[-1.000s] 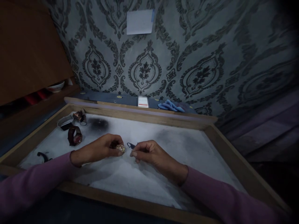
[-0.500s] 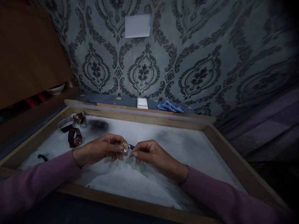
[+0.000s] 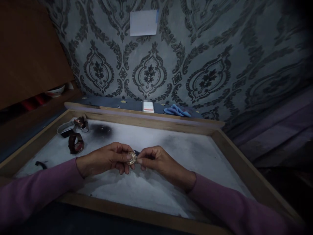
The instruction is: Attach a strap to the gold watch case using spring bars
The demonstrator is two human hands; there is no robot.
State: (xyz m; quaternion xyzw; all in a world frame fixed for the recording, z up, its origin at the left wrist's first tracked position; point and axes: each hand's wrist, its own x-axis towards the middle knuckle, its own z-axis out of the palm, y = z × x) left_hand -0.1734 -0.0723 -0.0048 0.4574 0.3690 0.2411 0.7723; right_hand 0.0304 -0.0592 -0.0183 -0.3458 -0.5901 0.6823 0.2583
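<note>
Between the thumb and fingers of my left hand (image 3: 110,159) is a round gold watch (image 3: 131,159), its face tilted up. My right hand (image 3: 158,161) is closed in a pinch at the watch's right edge, on a short dark watch strap (image 3: 137,152). Most of the strap is hidden by the fingers. Both hands are just above the white floor of a wooden-rimmed tray (image 3: 144,121). Left of them in the tray lie a watch with a dark brown strap (image 3: 75,143), a light-banded watch (image 3: 66,130), a brownish watch (image 3: 81,123) and a curved black strap piece (image 3: 41,164).
A blue cloth (image 3: 177,110) and a small white box (image 3: 148,106) sit behind the tray's back rim. A white bowl (image 3: 55,91) rests on a shelf at left, under a brown wooden panel (image 3: 29,52). Patterned wallpaper (image 3: 149,73) with a white card (image 3: 143,23) rises behind.
The right fingertips have come up against the watch's edge, closing the small gap between the two hands. The watch sits slightly lower, and the view has shifted a little.
</note>
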